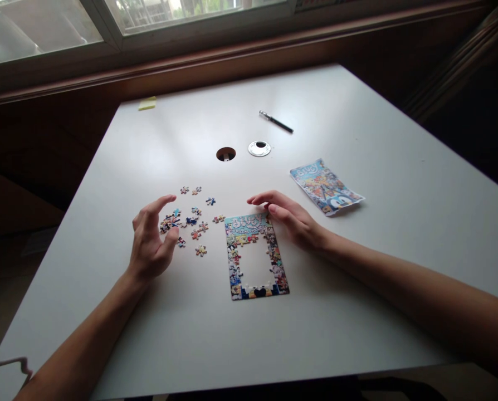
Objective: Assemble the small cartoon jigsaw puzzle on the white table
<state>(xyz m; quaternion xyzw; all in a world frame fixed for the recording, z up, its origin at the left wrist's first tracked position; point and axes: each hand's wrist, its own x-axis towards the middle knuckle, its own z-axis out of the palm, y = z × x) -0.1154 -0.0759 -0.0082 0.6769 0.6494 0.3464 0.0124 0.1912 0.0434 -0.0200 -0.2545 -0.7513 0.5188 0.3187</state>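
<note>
The multicoloured rectangular cardboard jigsaw border (pixel 247 229) lies lengthwise away from the person on the white table (pixel 336 334), just left of the half-open, apparently empty right hand (pixel 294 221), while small multicoloured loose pieces (pixel 191 221) lie nearer the left hand (pixel 149 238), its thumb and fingers widely parted, gripping nothing visible.

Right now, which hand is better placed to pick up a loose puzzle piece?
Probably the left hand: it is open, close beside the loose pieces. The right hand is farther from most of them, near the top of the partly assembled puzzle.
</note>
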